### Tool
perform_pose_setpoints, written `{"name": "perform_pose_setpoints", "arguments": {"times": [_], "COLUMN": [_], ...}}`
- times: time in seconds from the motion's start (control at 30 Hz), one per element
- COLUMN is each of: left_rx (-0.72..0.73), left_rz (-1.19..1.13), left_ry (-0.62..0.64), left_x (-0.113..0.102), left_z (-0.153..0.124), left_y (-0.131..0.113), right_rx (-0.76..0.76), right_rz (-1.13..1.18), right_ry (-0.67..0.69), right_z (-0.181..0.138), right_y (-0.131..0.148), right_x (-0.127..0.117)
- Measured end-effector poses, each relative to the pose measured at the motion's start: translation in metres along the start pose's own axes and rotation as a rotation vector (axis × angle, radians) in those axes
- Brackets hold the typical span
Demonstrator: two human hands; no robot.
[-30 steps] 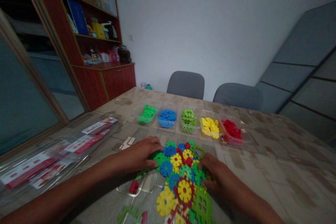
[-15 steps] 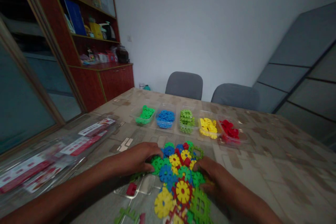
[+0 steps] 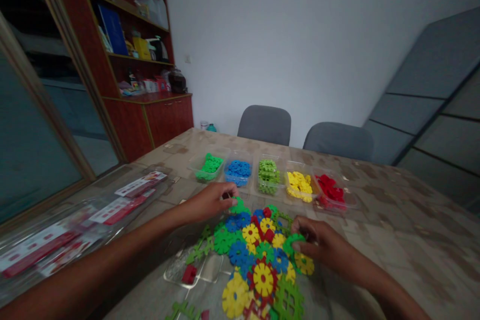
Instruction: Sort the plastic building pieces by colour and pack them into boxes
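Observation:
A heap of flat plastic gear pieces (image 3: 258, 255) in green, blue, yellow and red lies on the table in front of me. My left hand (image 3: 210, 200) is lifted at the heap's far left edge, fingers pinched on a green gear piece (image 3: 237, 206). My right hand (image 3: 318, 242) rests at the heap's right side with fingers curled on another green gear piece (image 3: 294, 244). Beyond the heap stands a row of clear trays: green (image 3: 208, 166), blue (image 3: 238, 171), light green (image 3: 268, 175), yellow (image 3: 299, 183) and red (image 3: 330, 190) pieces.
Clear packets with red and white labels (image 3: 86, 220) lie on the table at left. A small clear tray with a red piece (image 3: 189, 272) sits by the heap. Two grey chairs (image 3: 307, 132) stand behind the table (image 3: 405, 240). A red-brown shelf cabinet (image 3: 138, 70) stands at back left.
My left hand has risen from the heap's left side and moved forward with a green piece. My right hand has shifted right and closed on a green piece; the heap has spread.

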State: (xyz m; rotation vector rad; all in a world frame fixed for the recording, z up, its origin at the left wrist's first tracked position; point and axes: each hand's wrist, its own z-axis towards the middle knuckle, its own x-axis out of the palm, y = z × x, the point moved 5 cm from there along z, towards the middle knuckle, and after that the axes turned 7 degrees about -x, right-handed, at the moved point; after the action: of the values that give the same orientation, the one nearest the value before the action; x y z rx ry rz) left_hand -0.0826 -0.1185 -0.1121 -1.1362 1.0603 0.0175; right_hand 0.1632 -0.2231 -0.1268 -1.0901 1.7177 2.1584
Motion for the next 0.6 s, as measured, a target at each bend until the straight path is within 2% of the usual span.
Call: {"name": "perform_pose_setpoints", "arguments": {"times": [0.07,0.13,0.23,0.33,0.4,0.47,0.6], "left_rx": [-0.005,-0.002,0.007,0.009,-0.001,-0.019,-0.052], "left_rz": [0.0,-0.007,-0.034,-0.074,-0.092,-0.096,-0.09], "left_ry": [0.019,0.074,0.173,0.259,0.249,0.188,0.146], "left_x": [0.01,0.021,0.031,0.028,0.022,0.017,0.021], "left_z": [0.011,0.015,0.008,0.0,0.002,0.011,0.038], "left_y": [-0.002,-0.004,-0.006,-0.004,0.001,0.008,0.024], "right_rx": [-0.008,-0.004,0.009,0.015,0.015,0.014,0.011], "right_rz": [-0.027,-0.056,-0.065,-0.073,-0.098,-0.137,-0.231], "right_ry": [-0.106,-0.148,-0.107,-0.043,-0.028,-0.043,-0.07], "right_z": [0.007,0.012,0.011,0.007,0.009,0.018,0.05], "right_y": [-0.005,-0.012,-0.021,-0.019,-0.017,-0.016,-0.019], "right_x": [-0.012,-0.016,-0.012,-0.009,-0.011,-0.016,-0.02]}}
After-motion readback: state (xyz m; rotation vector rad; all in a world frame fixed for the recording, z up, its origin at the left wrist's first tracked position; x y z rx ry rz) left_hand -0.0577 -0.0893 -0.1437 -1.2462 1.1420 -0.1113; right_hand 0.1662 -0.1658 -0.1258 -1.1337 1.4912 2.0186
